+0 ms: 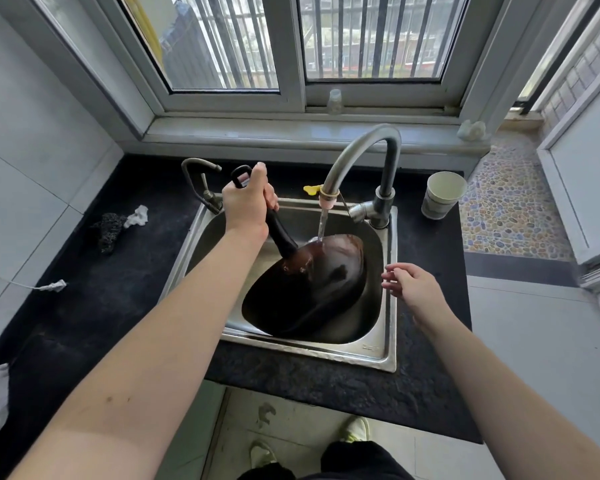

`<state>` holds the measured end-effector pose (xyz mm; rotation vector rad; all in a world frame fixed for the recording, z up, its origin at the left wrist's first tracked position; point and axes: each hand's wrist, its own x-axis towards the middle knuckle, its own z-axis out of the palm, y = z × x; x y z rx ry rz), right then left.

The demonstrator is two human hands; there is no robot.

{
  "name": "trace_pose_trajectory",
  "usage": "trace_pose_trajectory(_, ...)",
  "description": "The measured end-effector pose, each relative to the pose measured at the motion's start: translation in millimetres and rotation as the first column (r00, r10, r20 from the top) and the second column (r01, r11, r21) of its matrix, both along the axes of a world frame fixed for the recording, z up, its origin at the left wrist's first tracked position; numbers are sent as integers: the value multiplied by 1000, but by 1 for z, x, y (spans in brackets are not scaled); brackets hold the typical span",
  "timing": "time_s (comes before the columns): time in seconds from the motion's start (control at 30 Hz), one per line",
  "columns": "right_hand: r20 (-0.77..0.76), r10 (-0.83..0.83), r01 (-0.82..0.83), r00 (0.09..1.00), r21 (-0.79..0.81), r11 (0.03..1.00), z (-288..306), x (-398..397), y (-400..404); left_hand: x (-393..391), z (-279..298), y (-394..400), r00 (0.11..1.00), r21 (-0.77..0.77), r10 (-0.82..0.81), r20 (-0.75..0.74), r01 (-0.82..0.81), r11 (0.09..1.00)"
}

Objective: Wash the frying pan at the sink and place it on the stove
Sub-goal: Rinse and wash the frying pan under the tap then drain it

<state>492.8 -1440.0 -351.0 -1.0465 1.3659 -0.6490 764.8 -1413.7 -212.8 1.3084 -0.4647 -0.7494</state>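
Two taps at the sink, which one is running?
The tall gooseneck tap on the right: water streams from its spout onto the pan. The small tap at the sink's left corner is dry.

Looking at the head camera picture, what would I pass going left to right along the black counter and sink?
Dark scrubber → small tap → left hand gripping the pan handle → frying pan in the sink → right hand → paper cup.

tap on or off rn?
On. A stream of water runs from the faucet spout onto the frying pan, tilted in the sink.
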Motion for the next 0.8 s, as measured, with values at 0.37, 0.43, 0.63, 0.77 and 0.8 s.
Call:
trace_pose_trajectory(0.37,30,-22,21,999,43,999,-9,-1,3,46,-7,12,997,1,32,-71,-32,999)
trace_pose_trajectory(0.43,26,-20,19,999,47,999,-10,0,4,58,-9,14,993,8,51,-102,-50,999)
trace_pose_trajectory(0.63,17,-34,33,999,51,998,-9,-2,9,94,-19,23,980,46,106,-168,-100,994)
trace_pose_trajectory(0.77,15,-56,55,998,54,997,-11,-7,14,112,-24,25,975,61,119,-187,-109,992)
trace_pose_trajectory(0.8,13,-58,57,998,54,997,-11,-8,15,115,-26,26,975,62,117,-189,-107,992)
